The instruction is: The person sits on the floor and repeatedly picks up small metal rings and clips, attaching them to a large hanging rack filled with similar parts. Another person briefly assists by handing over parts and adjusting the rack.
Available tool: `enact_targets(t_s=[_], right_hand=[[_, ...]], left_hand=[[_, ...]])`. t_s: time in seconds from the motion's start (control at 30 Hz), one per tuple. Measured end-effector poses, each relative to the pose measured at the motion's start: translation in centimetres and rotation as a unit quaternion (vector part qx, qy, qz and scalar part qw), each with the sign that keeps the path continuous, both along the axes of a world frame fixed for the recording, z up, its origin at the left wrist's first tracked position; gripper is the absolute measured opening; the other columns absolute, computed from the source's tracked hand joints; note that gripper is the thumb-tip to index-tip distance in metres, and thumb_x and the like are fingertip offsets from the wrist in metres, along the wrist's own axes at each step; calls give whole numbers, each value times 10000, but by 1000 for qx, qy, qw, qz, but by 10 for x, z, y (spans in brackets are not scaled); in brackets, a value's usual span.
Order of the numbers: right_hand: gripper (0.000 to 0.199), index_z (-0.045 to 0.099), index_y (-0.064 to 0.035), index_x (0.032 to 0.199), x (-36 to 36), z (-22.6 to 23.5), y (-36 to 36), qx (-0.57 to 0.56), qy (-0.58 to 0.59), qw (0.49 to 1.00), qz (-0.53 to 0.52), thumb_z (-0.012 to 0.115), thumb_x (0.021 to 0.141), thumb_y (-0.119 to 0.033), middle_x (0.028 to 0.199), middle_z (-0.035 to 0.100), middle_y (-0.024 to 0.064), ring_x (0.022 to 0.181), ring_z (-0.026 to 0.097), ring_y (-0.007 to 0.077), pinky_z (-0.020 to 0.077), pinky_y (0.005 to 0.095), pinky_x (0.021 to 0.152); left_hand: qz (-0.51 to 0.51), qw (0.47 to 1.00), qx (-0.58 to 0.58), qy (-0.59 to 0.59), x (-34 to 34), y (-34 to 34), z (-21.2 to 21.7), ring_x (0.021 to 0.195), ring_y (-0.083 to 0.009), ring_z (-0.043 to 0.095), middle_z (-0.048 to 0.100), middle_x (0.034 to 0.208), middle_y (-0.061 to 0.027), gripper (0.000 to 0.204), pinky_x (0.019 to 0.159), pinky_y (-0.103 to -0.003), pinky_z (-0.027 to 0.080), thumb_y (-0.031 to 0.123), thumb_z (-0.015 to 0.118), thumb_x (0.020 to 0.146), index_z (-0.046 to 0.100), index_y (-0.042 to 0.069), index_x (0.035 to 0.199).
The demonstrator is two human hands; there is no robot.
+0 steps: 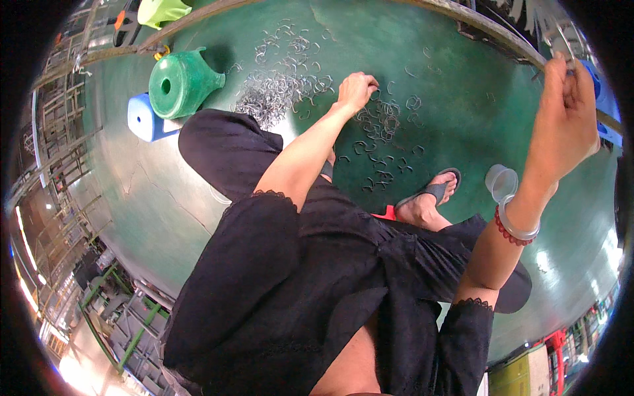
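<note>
On the green floor, my left hand point(357, 91) reaches down at the edge of a small heap of thin curved metal pieces point(380, 122). Its fingertips are pinched together; what they hold, if anything, is too small to make out. A larger pile of similar open-ring pieces point(267, 99) spreads to its left, with more scattered beyond. My right hand point(569, 112) is raised at the far right, beside a long bar point(505, 41). Thumb and fingers close there on a thin shiny metal piece point(565, 41), partly hidden by the fingers.
A green plastic stool point(178, 84) and a blue one point(146, 119) stand at the left. Farther back is a yellow-green stool point(162, 12). A clear plastic cup point(502, 183) lies near my sandalled foot point(429, 201). Racks point(63, 155) line the left side.
</note>
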State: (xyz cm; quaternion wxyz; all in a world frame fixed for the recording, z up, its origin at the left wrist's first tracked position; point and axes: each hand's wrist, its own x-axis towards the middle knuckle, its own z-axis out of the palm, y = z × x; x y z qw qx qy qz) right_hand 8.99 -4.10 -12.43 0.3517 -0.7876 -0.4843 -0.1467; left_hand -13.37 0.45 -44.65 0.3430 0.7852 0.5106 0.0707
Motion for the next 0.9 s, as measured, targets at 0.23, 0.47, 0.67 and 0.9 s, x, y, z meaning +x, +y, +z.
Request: enact_targets(t_s=[0.23, 0.47, 0.67, 0.9], right_hand=[[232, 694, -77, 944, 3, -3, 2, 9, 34, 999, 6, 686, 822, -274, 616, 581, -66, 588, 489, -12, 398, 146, 573], [174, 672, -68, 916, 1, -8, 0, 41, 7, 999, 8, 667, 825, -216, 593, 531, -48, 557, 452, 2, 371, 168, 537], [114, 641, -37, 900, -2, -9, 1, 72, -18, 997, 28, 644, 829, -125, 572, 465, -34, 529, 402, 18, 328, 191, 491], [54, 607, -11, 880, -2, -7, 3, 87, -45, 994, 50, 619, 833, -35, 550, 378, -15, 499, 339, 38, 280, 221, 444]], left_hand=[[-105, 994, 40, -19, 46, -22, -14, 929, -292, 575, 611, 870, -87, 141, 772, -407, 483, 240, 625, 803, 689, 145, 885], [-246, 960, 117, -62, 73, -17, -19, 1035, -251, 514, 557, 1002, -56, 266, 801, -385, 505, 204, 692, 746, 655, 168, 1008], [-332, 940, 54, 60, 62, -1, -21, 1049, -267, 508, 551, 1016, -70, 288, 814, -398, 507, 205, 710, 721, 630, 122, 984], [-349, 932, 96, 9, 63, -19, -2, 1027, -270, 524, 564, 976, -64, 216, 779, -392, 517, 178, 655, 753, 635, 124, 961]])
